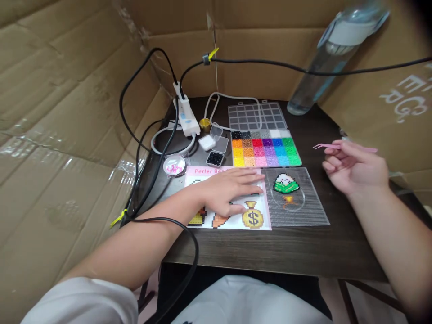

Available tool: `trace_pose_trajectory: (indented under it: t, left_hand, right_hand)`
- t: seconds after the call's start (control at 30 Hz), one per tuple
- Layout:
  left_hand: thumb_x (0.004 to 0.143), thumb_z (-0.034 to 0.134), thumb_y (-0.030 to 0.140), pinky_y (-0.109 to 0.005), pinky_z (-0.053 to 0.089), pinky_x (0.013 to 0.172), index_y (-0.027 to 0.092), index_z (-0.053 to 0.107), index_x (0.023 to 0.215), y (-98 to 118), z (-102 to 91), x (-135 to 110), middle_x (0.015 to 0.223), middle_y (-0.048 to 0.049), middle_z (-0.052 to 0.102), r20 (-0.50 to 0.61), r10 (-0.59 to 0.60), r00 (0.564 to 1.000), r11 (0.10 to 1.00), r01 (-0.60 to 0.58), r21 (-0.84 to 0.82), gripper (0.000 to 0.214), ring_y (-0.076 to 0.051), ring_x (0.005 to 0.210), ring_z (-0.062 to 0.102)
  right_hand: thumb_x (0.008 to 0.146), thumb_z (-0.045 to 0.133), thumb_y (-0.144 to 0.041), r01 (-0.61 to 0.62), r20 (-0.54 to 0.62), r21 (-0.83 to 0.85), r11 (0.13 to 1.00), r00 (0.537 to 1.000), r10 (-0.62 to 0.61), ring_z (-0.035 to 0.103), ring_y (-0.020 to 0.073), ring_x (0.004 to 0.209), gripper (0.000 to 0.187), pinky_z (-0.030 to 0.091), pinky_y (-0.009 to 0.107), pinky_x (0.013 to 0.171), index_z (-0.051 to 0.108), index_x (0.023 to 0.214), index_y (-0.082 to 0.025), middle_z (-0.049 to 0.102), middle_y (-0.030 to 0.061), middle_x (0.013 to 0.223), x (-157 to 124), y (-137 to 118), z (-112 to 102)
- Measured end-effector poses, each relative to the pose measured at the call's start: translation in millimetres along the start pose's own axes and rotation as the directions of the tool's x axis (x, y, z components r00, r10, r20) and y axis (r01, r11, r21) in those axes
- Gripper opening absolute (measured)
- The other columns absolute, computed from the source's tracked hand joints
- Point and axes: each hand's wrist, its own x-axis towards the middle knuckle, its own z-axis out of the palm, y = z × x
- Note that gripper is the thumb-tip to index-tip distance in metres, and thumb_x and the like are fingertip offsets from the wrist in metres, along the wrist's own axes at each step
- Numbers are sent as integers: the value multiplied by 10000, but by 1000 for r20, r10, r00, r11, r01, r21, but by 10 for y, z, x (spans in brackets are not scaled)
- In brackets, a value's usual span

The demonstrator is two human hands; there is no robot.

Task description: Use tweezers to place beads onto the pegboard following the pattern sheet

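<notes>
My left hand (231, 191) lies flat on a printed bead pattern sheet (266, 220), fingers spread, covering part of its pictures. A money bag picture shows below the fingers. Held in my right hand (357, 168) are pink tweezers (332, 146), their bent tips pointing left above the table. Between the hands, a clear pegboard (313, 207) adjoins the sheet. On it sit a green and white bead figure (285, 183) and a small orange and brown bead patch (288, 201). Behind the sheet stands a sorted bead box (266, 148) with many colours.
Small containers of black beads (215, 159) and white beads (207, 142) stand left of the box, near a round dish of pink beads (174, 166). A power strip (187, 117) and black cables (162, 175) run along the left. A water bottle (324, 67) stands back right. Cardboard walls (67, 90) surround the table.
</notes>
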Motion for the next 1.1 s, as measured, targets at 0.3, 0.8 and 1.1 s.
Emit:
trace_pose_trajectory:
  t: [0.3,0.8,1.1]
  left_hand:
    - [939,564,467,-531,218,1345,136,557,1526,17,-28,20,1732,-145,301,12,10,1000,1000,-10,-14,674,-332,1621,281]
    - [936,574,479,-561,256,1322,151,563,1516,-13,-12,10,1725,-156,310,-6,25,1000,1000,-25,-7,667,-349,1615,289]
    - [900,617,425,-545,247,1331,171,563,1515,-35,22,5,1728,-131,316,-26,32,999,999,-32,-5,668,-324,1622,279]
  right_hand:
    - [997,522,39,-124,2,-6,992,992,124,436,37,455,332,184,341,540,713,760,-93,670,73,588,-79,-48,114]
    - [554,766,-117,-64,219,-25,998,973,68,449,119,407,205,316,238,395,673,720,-194,621,21,509,148,-30,-43]
    - [541,726,-131,-18,277,-70,997,960,37,419,121,368,191,329,246,385,698,715,-204,613,28,468,157,-21,-50]
